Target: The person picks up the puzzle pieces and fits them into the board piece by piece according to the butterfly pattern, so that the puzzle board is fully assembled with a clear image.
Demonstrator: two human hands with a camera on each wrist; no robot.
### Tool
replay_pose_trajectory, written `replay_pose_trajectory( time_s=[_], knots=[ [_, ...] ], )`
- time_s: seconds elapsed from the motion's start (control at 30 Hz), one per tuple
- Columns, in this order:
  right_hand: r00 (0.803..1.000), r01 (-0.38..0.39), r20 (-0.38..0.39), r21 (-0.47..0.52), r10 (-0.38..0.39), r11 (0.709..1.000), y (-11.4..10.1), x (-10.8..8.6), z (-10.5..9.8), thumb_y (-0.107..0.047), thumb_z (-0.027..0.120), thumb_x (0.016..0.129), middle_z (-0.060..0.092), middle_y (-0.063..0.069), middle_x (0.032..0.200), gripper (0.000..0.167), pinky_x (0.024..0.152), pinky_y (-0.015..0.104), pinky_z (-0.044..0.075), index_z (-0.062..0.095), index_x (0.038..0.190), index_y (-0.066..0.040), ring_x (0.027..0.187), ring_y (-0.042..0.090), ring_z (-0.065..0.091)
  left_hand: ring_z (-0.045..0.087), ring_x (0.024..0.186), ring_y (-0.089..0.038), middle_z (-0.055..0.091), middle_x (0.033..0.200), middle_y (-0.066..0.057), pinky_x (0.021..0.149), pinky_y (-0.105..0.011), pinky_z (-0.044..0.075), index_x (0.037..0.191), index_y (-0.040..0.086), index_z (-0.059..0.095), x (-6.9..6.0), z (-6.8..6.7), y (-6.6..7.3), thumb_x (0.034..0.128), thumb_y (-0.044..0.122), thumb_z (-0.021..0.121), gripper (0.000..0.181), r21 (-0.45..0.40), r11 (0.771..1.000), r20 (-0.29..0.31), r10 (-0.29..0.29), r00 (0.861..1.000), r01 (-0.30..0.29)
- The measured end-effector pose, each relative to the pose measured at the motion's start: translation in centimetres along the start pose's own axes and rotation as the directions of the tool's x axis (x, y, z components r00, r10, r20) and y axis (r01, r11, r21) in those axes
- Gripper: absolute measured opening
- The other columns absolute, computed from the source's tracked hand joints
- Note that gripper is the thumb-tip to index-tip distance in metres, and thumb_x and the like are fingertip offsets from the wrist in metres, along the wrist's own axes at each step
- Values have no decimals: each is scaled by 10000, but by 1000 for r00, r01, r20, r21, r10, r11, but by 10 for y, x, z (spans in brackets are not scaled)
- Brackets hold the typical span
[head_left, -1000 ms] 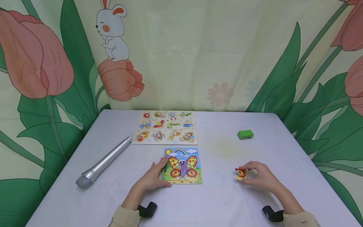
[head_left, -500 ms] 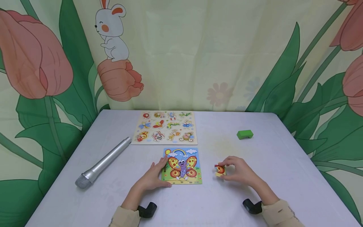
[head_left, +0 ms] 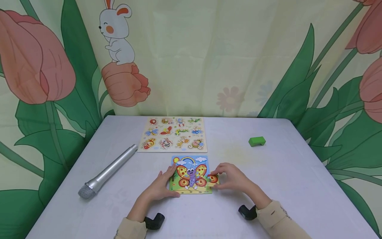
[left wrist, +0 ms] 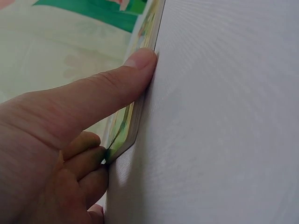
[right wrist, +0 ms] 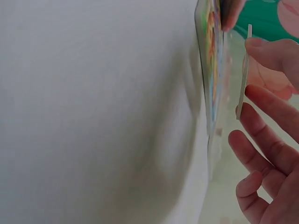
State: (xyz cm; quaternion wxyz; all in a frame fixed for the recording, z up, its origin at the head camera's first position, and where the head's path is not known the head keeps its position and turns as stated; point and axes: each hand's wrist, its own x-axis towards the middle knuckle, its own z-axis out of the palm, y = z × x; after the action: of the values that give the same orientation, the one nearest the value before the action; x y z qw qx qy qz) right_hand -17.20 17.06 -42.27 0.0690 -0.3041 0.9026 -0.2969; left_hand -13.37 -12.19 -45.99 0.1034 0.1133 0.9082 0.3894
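Note:
A square butterfly puzzle board (head_left: pixel 192 177) lies flat on the table's white cloth. My left hand (head_left: pixel 159 186) holds its lower left corner; in the left wrist view the thumb (left wrist: pixel 119 79) presses on one edge while the fingertips touch the side edge round the corner. To the right, my right hand (head_left: pixel 234 179) pinches a small puzzle piece (head_left: pixel 213 179) with a red and yellow spiral. In the right wrist view this thin puzzle piece (right wrist: pixel 243 77) appears edge-on between thumb and fingertips, raised above the board's face. From above, it overlaps the board's right edge.
Behind the butterfly board lies a larger insect peg puzzle (head_left: pixel 173 134). A silver microphone (head_left: pixel 108 171) rests at the left, and a green block (head_left: pixel 257 141) sits at the back right. A printed curtain (head_left: pixel 191 59) hangs behind the table (head_left: pixel 286 166).
My right hand has travelled left with the pinched puzzle piece, from well right of the butterfly board to its right edge. My left hand stays at the board's corner.

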Motion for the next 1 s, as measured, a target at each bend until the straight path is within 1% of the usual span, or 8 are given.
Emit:
replay_pose_trajectory(
  time_s=[0.17, 0.27, 0.3, 0.4, 0.47, 0.7, 0.87, 1.0],
  knots=[
    [997, 61, 46, -53, -58, 997, -4, 11, 8, -270, 807, 668, 593, -109, 857, 351, 730, 301, 475, 720, 978, -130, 807, 132, 528, 155, 1372, -286, 207, 1493, -120, 1121, -462, 32, 1452, 72, 222, 1, 0, 1, 644, 275, 825, 1028, 19, 1000, 8, -2, 1000, 2],
    [995, 74, 70, -74, -69, 994, -8, 17, 12, -273, 804, 667, 596, -99, 864, 346, 732, 277, 465, 721, 971, -131, 806, 120, 521, 155, 1372, -287, 206, 1494, -121, 1120, -464, 30, 1451, 65, 223, 1, 0, 1, 645, 280, 824, 1028, 19, 1000, 8, 4, 1000, -5],
    [994, 78, 78, -83, -72, 993, -10, 18, 14, -276, 803, 666, 598, -94, 870, 347, 740, 279, 465, 722, 970, -131, 813, 117, 520, 162, 1371, -285, 219, 1492, -120, 1121, -462, 34, 1447, 63, 237, 1, -1, 1, 641, 273, 828, 1022, 9, 1000, 0, 7, 1000, -7],
    [993, 77, 97, -109, -66, 991, -14, 23, 17, -279, 802, 664, 606, -86, 899, 346, 783, 294, 469, 723, 968, -133, 851, 104, 524, 159, 1372, -284, 215, 1493, -120, 1121, -460, 32, 1447, 62, 236, 1, -1, 1, 646, 282, 825, 1019, 7, 1000, 1, 11, 1000, -11],
    [992, 73, 111, -126, -59, 989, -16, 25, 20, -280, 804, 662, 612, -84, 907, 344, 790, 298, 473, 724, 962, -131, 861, 97, 525, 156, 1373, -280, 213, 1494, -117, 1122, -455, 29, 1448, 65, 233, 1, -1, 1, 649, 282, 823, 1017, 6, 1000, 4, 8, 1000, -8],
    [990, 34, 138, -177, -10, 984, -24, 30, 22, -295, 808, 659, 617, -90, 895, 331, 730, 255, 475, 734, 938, -135, 835, 89, 519, 157, 1373, -282, 219, 1492, -120, 1122, -457, 25, 1447, 64, 238, 0, -1, 2, 642, 278, 827, 1020, -5, 1000, 0, 3, 1000, -3],
    [989, 31, 148, -208, 0, 978, -26, 32, 23, -313, 814, 657, 624, -73, 904, 340, 712, 250, 471, 735, 937, -137, 831, 91, 518, 156, 1372, -291, 214, 1493, -127, 1120, -465, 29, 1445, 57, 241, 0, -1, 1, 643, 279, 826, 1017, -10, 1000, 0, 1, 1000, -1],
    [988, 19, 154, -209, 13, 978, -28, 33, 23, -309, 818, 653, 627, -69, 908, 334, 706, 253, 470, 738, 928, -137, 837, 96, 523, 150, 1372, -298, 211, 1493, -131, 1118, -472, 30, 1448, 69, 240, 0, -1, 1, 642, 282, 826, 1019, -18, 1000, 2, -6, 1000, 6]
  ],
)
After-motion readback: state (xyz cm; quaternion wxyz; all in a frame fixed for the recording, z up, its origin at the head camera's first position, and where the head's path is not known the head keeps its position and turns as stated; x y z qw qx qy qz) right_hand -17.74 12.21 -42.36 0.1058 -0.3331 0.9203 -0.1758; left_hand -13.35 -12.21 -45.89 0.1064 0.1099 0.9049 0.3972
